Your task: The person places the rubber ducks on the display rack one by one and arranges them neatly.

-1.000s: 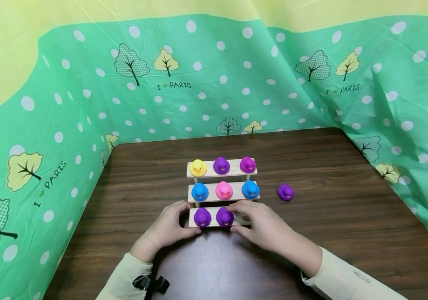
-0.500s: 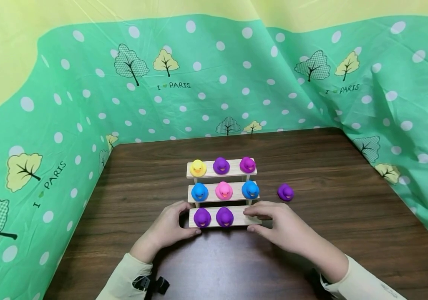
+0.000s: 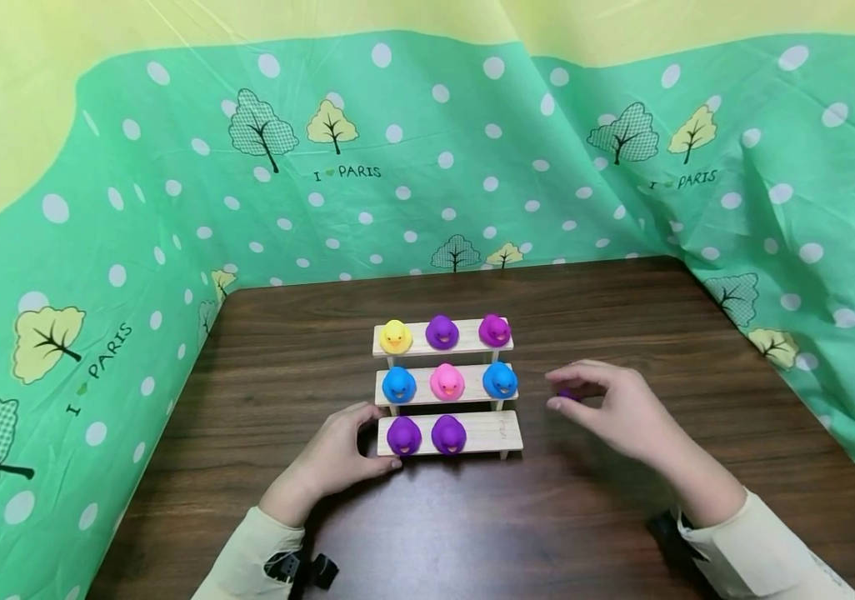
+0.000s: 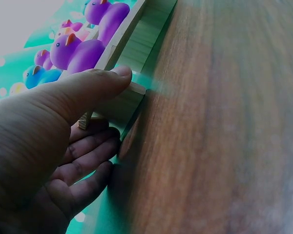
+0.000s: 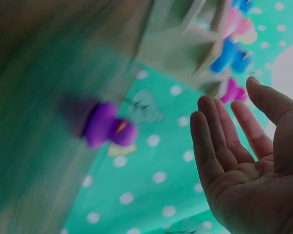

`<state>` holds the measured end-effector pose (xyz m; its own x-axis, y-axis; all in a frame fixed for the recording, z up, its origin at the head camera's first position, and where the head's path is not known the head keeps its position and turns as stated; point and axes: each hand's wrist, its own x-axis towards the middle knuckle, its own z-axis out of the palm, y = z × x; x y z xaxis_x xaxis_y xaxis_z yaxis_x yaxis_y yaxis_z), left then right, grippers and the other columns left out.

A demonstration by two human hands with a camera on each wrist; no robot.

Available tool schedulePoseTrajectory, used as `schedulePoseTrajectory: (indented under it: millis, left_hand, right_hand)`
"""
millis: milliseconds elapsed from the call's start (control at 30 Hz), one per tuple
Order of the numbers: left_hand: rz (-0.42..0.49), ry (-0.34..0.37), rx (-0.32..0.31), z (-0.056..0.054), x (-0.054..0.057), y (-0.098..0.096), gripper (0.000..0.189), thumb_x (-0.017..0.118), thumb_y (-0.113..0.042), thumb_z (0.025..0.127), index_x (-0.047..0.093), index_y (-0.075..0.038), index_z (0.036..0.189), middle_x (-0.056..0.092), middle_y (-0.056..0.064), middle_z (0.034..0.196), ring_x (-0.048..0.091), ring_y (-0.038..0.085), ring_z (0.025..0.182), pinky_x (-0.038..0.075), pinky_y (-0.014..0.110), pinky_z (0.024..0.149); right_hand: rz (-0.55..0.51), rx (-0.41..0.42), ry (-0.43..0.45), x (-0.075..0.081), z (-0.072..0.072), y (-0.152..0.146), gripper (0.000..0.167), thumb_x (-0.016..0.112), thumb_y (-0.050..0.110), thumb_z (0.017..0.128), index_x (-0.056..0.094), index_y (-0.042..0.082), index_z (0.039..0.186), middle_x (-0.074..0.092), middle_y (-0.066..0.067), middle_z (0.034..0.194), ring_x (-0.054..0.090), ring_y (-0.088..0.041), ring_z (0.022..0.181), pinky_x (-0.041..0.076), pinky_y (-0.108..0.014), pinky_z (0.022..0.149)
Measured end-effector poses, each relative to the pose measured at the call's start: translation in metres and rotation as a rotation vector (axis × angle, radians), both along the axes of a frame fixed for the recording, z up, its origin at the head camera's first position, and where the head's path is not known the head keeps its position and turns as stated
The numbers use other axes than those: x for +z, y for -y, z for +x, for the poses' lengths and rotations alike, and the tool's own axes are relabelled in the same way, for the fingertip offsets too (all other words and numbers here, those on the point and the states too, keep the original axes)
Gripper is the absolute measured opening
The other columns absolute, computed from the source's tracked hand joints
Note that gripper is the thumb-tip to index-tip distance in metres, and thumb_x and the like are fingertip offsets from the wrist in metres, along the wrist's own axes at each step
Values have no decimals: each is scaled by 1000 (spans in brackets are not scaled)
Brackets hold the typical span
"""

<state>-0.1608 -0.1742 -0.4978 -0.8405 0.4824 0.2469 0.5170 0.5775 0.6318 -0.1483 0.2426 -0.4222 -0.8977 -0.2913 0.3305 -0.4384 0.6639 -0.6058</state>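
A three-step wooden stand [image 3: 491,432] bears several rubber ducks. On its lowest step two purple ducks, a left one [image 3: 403,435] and another [image 3: 448,434], sit side by side, with bare wood to their right. My left hand [image 3: 337,450] holds that step's left end, thumb in front and fingers behind; the left wrist view shows the thumb [image 4: 95,87] along the edge. Right of the stand, my right hand [image 3: 615,408] hovers with parted fingers over a loose purple duck [image 5: 107,126], mostly hidden in the head view. A gap separates hand and duck in the right wrist view.
The middle step carries a blue duck [image 3: 399,384], a pink duck [image 3: 447,382] and another blue duck [image 3: 500,380]. On the top step are a yellow duck [image 3: 395,337], a purple duck [image 3: 442,332] and a magenta duck [image 3: 495,331]. A green dotted cloth [image 3: 412,200] backs the dark table [image 3: 285,350].
My right hand has left the lowest step, where it was at the second purple duck, and moved right over the loose duck. The left hand and the stand have stayed put.
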Motion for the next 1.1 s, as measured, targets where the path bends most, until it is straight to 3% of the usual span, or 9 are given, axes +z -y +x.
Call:
schedulePoseTrajectory:
  millis: [233,467,633,1100]
  left_hand:
    - [-4,-10,-5,0,0,0,50,98,-32,71,69,-16,109,68,-8,101,65,14,95,55,37,90]
    - [-2,-8,-5,1,1,0,50,98,-31,71,69,-16,109,67,-9,100,66,14,95,55,37,90]
    - [-5,-7,-3,0,1,0,50,98,-32,71,69,-16,109,66,-12,101,66,14,96,55,38,90]
    - [-11,5,4,0,1,0,51,98,-32,71,70,-16,111,66,-12,102,66,13,98,55,38,92]
  right_hand:
    - [44,-89,102,-12,-25,-23,40,86,18,90,73,9,127,71,-11,127,70,-37,110,56,-57,92]
    - [100,-72,191,-20,-42,-37,49,85,19,89,69,6,133,67,-18,133,63,-44,120,50,-62,100]
    - [149,-61,290,-24,-49,-43,61,85,30,90,63,5,141,65,-22,135,59,-45,126,47,-64,102]
    - [177,-13,330,-32,-54,-51,42,87,21,87,74,11,125,71,-15,122,67,-39,114,54,-59,94]
